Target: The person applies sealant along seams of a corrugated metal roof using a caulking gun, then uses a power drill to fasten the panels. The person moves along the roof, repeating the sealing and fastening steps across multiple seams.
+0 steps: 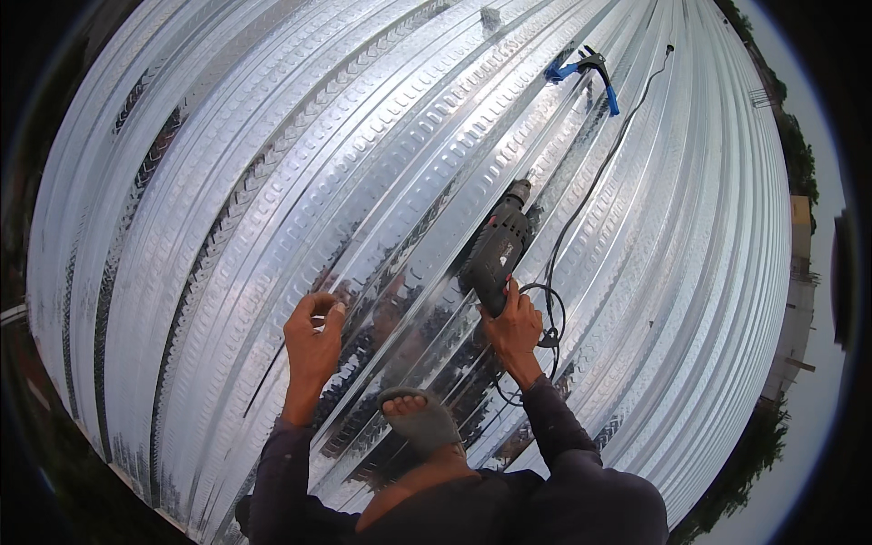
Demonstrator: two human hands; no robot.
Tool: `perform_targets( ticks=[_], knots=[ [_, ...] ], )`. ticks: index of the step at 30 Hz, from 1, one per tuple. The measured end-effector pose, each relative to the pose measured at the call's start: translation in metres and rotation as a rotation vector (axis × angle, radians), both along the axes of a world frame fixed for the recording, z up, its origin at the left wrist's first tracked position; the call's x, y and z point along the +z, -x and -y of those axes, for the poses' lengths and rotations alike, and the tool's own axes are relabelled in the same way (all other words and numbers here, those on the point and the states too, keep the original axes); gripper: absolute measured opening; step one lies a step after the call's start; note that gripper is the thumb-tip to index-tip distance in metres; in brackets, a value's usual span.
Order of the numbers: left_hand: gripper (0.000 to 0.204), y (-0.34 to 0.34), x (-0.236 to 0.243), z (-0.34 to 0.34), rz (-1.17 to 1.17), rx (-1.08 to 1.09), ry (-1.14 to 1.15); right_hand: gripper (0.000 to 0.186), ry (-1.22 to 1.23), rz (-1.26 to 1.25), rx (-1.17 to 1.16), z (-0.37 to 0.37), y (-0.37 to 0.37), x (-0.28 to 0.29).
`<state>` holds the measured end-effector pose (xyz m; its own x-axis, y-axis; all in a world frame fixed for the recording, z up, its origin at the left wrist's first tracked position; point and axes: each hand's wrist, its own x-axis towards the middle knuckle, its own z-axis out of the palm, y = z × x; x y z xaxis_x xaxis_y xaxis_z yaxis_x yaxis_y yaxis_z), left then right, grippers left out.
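The left hand (313, 341) curls its thumb toward its fingers; whether it pinches anything, I cannot tell. The right hand (516, 331) grasps, and partly hides, the handle of a black power drill (500, 250), whose body extends just ahead of it over ribbed silver metal sheeting (708, 227). A looped black cable (549, 339) passes behind the right wrist. Farther off lies a blue-handled dark tool (593, 62), its kind unclear.

From where I stand I count one left hand (312, 347) and one right hand (516, 332), two dark sleeves (550, 420), one foot (405, 405) in one sandal (436, 429), one corded drill (500, 252) with one black cable (594, 188) and one plug (670, 49), one blue-handled tool (593, 63), and many ribs (263, 300), too crowded to number.
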<state>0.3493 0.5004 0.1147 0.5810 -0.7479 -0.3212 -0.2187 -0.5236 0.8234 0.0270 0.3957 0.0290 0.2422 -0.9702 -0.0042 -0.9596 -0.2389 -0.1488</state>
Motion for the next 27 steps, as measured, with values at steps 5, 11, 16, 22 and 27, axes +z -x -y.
perform_targets(
  ticks=[5, 11, 16, 22, 27],
  knots=[
    [0.037, 0.022, -0.055, 0.091, 0.476, -0.296, 0.139, 0.078, -0.403, -0.166, 0.027, 0.015, -0.005, 0.029],
    [0.041, 0.023, -0.099, 0.198, 0.718, -0.367, 0.208, 0.051, -0.219, 0.194, 0.246, 0.172, -0.068, 0.094],
    [0.042, 0.031, -0.112, 0.204, 0.695, -0.359, 0.206, 0.05, 0.149, 0.186, 0.284, 0.407, -0.14, 0.043],
    [0.038, 0.02, -0.111, 0.201, 0.644, -0.312, 0.199, 0.062, 0.223, -0.328, 0.287, 0.588, -0.203, -0.016],
    [0.04, 0.01, -0.109, 0.199, 0.652, -0.313, 0.201, 0.073, -0.25, -0.483, 0.172, 0.641, -0.203, -0.04]
  ],
)
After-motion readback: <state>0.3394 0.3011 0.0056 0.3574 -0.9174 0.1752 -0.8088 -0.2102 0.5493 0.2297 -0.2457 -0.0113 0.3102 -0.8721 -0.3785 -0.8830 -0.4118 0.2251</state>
